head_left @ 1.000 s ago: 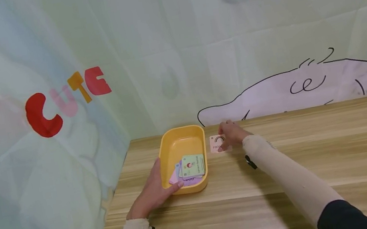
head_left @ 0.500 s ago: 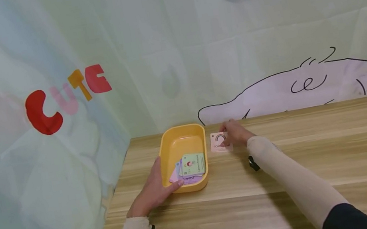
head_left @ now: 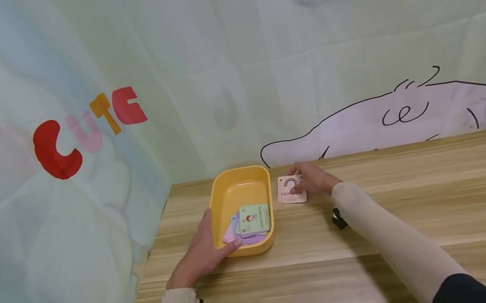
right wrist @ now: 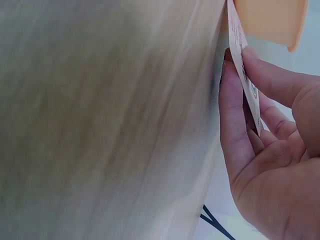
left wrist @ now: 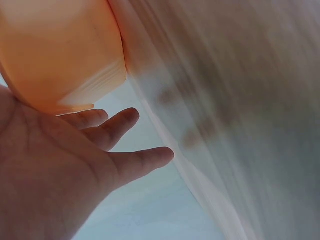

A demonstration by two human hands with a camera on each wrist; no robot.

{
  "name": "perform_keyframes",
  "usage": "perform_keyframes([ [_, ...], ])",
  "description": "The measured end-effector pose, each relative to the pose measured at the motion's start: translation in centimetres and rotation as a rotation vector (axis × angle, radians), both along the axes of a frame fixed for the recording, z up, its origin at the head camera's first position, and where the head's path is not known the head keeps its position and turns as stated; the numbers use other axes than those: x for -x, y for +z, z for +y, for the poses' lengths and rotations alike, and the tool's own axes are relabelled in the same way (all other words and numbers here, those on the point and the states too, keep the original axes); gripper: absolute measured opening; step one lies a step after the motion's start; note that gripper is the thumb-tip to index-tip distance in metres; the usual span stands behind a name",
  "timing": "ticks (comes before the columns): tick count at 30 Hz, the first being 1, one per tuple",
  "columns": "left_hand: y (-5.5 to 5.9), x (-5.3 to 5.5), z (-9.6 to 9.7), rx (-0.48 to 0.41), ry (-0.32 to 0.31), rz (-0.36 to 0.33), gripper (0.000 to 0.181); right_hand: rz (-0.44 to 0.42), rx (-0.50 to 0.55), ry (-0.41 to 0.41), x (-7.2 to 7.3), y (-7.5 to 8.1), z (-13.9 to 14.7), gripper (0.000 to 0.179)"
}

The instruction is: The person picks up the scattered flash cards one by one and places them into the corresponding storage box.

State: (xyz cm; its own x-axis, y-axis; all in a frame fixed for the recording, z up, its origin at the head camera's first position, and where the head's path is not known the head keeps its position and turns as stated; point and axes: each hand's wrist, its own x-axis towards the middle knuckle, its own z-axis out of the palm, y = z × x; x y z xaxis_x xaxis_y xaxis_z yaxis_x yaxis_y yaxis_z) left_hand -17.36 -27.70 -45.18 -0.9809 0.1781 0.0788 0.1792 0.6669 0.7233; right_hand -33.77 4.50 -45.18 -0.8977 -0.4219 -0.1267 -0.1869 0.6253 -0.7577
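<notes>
In the head view, my left hand (head_left: 202, 252) holds the left front side of a yellow tray (head_left: 271, 197), thumb over the rim and the other fingers outside. The left wrist view shows the tray's outer wall (left wrist: 60, 60) against the hand, with some fingers extended. Several cards lie overlapped in the tray's front part, a green card (head_left: 256, 220) on top. My right hand (head_left: 317, 177) pinches a pale pink rainbow card (head_left: 285, 195) just right of the tray. In the right wrist view, the card (right wrist: 237, 47) stands edge-on between thumb and fingers, off the wooden table.
The wooden table (head_left: 426, 206) stretches right and toward me. Printed fabric (head_left: 196, 100) hangs along its back and left sides, with coloured letters on the left and a line-drawn figure on the right. A black cord (right wrist: 215, 222) shows low in the right wrist view.
My right hand has taken the rainbow card between thumb and fingers and lifted it, tilting it slightly. The left hand and the tray have stayed in place.
</notes>
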Motion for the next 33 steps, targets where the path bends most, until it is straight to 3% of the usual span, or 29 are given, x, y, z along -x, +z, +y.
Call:
perform_keyframes([
  [13,0.2,0.0,0.1,0.022,0.007,-0.003,0.099,-0.015,0.073,-0.023,-0.8,1.0,1.1,0.040],
  [22,0.0,-0.1,0.1,0.010,0.023,-0.026,0.097,-0.050,0.177,-0.060,-1.8,1.6,1.5,0.039],
  [33,0.1,-0.3,0.1,0.073,0.042,-0.060,0.107,-0.033,0.291,-0.025,-3.7,3.8,1.9,0.037],
])
